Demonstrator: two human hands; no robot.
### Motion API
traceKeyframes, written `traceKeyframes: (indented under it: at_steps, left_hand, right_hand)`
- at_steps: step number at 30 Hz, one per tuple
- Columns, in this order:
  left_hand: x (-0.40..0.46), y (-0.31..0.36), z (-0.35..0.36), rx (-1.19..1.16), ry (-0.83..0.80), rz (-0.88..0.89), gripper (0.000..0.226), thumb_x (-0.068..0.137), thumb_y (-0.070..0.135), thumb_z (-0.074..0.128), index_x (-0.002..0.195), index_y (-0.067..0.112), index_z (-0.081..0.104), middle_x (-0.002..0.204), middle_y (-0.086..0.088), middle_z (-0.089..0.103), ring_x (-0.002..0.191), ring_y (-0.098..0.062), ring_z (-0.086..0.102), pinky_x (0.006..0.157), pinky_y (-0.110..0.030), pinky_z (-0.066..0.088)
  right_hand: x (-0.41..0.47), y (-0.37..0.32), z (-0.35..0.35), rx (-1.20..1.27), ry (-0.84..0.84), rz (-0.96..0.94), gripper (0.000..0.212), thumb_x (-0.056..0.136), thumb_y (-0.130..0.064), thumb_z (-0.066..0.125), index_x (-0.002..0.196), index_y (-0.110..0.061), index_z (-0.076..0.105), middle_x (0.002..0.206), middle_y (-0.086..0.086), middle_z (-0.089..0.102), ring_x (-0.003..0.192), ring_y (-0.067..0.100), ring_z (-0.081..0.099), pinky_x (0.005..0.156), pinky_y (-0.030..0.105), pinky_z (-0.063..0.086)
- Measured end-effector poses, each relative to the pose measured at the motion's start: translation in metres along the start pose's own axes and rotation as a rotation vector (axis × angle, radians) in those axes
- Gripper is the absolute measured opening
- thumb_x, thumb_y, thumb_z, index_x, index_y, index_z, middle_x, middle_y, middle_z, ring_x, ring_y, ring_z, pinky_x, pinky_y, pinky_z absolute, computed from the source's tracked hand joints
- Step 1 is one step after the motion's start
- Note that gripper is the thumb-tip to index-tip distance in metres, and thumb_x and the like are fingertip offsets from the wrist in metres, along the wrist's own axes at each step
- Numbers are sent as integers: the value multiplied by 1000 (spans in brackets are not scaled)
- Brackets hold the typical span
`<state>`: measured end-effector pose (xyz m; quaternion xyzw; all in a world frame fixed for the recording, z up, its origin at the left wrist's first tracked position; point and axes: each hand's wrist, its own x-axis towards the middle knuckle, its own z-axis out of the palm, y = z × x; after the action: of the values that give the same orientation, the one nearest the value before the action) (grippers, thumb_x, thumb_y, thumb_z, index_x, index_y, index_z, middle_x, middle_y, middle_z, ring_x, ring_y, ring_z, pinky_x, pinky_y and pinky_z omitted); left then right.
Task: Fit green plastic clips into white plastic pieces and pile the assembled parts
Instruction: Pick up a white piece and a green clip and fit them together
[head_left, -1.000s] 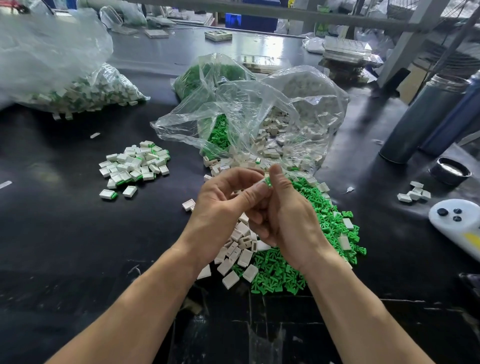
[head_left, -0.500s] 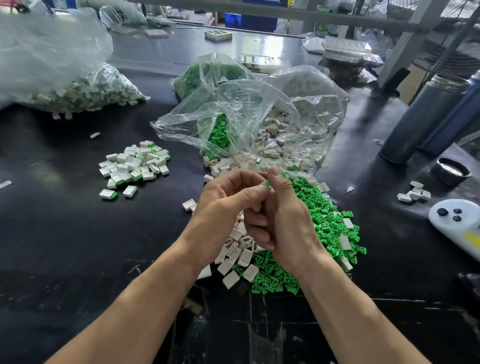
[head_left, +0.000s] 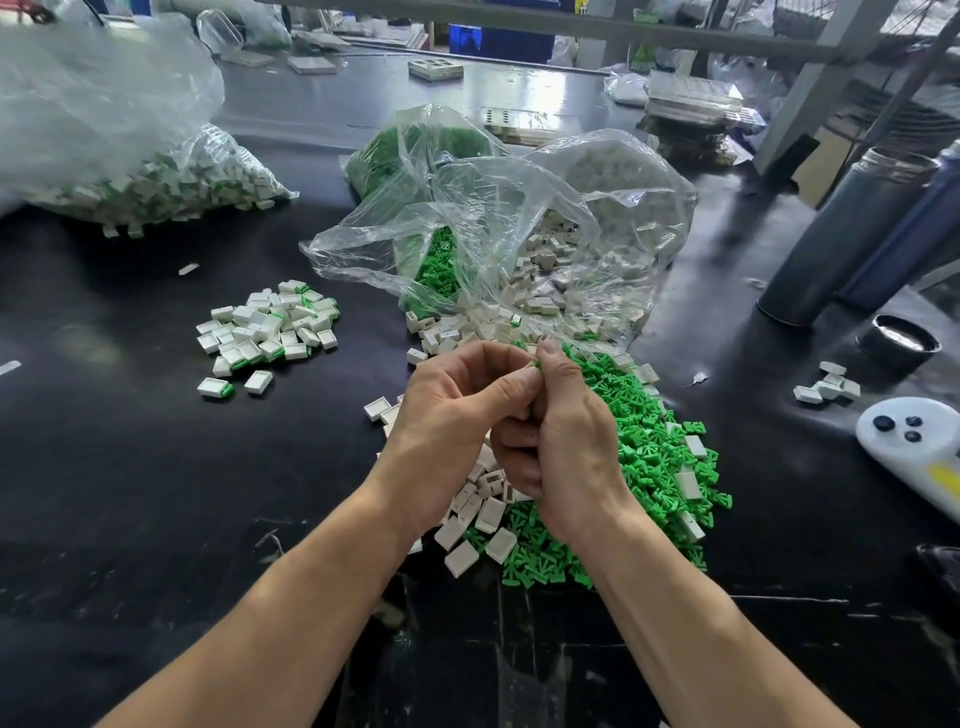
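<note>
Your left hand (head_left: 447, 415) and right hand (head_left: 566, 441) pinch together, probably on a clip (head_left: 535, 365) and white piece, mostly hidden, above the counter (head_left: 130, 493). Both are light, stiff and small; grip their edges.

We have both forearms reaching in from the bottom edge, bare, converging at centre. Our left hand (head_left: 447, 415) and right hand (head_left: 566, 441) are pressed together, fingers curled, thumb tips meeting at the top in a pinch on something mostly hidden.
</note>
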<state>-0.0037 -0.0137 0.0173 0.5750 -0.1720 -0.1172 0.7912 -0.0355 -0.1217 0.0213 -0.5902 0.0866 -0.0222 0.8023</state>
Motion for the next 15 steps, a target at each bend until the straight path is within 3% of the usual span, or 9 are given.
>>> traceKeyframes:
  at_steps: [6,15]
  left_hand:
    - [-2,0,1,29,15,13,27,90,23,69,103,-1,67,86,-9,70,76,-20,67,59,-32,58]
    - [-4,-2,4,37,37,11,24,93,26,70,104,5,69,93,-12,74,80,-20,71,58,-31,57]
  right_hand:
    - [-1,-1,8,3,44,-39,72,112,-49,29,53,-31,68,46,-10,32,36,8,28,37,16,24]
    - [0,-1,11,28,85,-37,66,111,-50,32,61,-32,72,48,-7,39,37,9,32,37,18,25]
